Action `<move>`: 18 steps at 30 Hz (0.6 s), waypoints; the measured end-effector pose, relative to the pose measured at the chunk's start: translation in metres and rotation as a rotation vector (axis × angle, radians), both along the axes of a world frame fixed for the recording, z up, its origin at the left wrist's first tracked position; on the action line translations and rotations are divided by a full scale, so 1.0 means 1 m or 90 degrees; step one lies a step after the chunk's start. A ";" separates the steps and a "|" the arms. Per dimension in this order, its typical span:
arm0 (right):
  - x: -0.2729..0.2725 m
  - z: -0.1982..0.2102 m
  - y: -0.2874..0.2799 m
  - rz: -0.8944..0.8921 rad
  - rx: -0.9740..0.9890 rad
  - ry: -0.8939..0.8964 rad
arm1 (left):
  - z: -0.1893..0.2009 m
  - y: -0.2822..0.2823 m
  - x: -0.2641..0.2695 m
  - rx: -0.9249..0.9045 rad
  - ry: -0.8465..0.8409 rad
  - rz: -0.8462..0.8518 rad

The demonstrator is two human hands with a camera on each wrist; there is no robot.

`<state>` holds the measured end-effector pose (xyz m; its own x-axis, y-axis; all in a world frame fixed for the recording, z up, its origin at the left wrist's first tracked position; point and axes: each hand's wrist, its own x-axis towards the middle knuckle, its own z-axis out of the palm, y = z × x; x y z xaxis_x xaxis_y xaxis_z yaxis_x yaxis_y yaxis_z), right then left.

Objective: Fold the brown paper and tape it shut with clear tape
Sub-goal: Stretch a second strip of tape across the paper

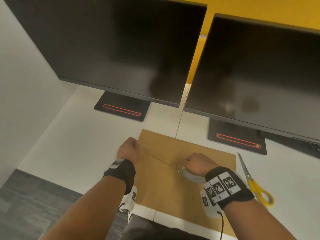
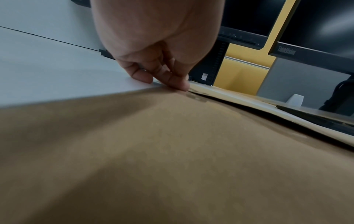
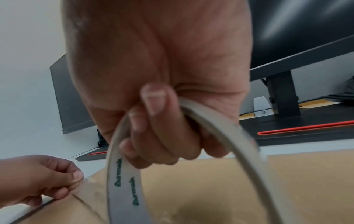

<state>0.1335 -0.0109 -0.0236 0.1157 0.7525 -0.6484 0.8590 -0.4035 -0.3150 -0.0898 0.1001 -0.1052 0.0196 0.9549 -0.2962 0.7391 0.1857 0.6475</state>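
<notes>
The brown paper (image 1: 181, 170) lies folded flat on the desk (image 1: 86, 144), directly beneath both hands; its flap seam runs as a diagonal line from under the left fingers toward the right fingers. The left hand (image 1: 129, 148) pinches the free end of the clear tape strip (image 1: 155, 157) between thumb and fingertips (image 2: 180, 82), low against the paper's far-left edge; the remaining fingers are curled. The right hand (image 1: 197, 163) is wrapped around the tape roll (image 3: 124, 181), fingers curled through its core, near the seam's other end. The strip's long axis follows the seam between the two hands; judged next: lower it onto the seam. Yellow-handled scissors (image 1: 252, 181) lie just beyond the right fingers, off the paper.
</notes>
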 end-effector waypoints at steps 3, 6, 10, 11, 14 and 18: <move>0.001 -0.005 0.002 0.010 -0.020 -0.036 | 0.001 -0.001 0.000 -0.001 0.004 -0.002; 0.002 -0.007 0.003 0.007 -0.044 -0.074 | 0.002 -0.001 -0.001 0.006 0.005 -0.001; 0.003 -0.008 0.001 -0.002 -0.062 -0.073 | 0.000 0.000 0.000 0.013 -0.007 0.002; 0.003 -0.008 0.002 -0.003 -0.063 -0.075 | 0.000 -0.001 0.000 0.013 -0.010 0.003; 0.003 -0.006 0.002 0.006 -0.056 -0.082 | -0.001 -0.002 -0.002 0.015 -0.015 0.012; 0.005 0.001 0.000 -0.001 -0.017 -0.077 | -0.001 -0.003 -0.003 0.005 -0.024 0.014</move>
<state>0.1390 -0.0108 -0.0225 0.1953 0.7349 -0.6495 0.8892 -0.4120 -0.1988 -0.0924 0.0975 -0.1059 0.0094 0.9577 -0.2875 0.7105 0.1959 0.6759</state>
